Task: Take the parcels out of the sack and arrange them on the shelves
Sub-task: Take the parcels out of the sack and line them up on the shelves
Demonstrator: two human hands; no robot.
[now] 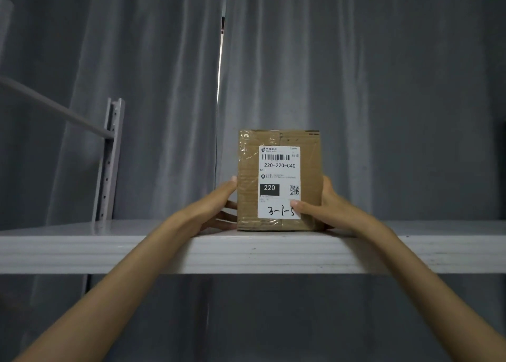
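A brown cardboard parcel (278,142) stands upright on the white metal shelf (82,253), near its front edge. A white shipping label faces me, with "220-220-C40" printed and "3-1-5" handwritten on it. My left hand (219,208) presses flat against the parcel's left side. My right hand (323,205) grips the right side, its thumb lying on the label's lower right corner. Both forearms reach up over the shelf's front lip. The sack is not in view.
A grey curtain (356,74) hangs close behind the shelf. A perforated shelf upright (109,164) rises at the left, with a slanting grey bar (54,105) joining it. The shelf board runs on to both sides of the parcel.
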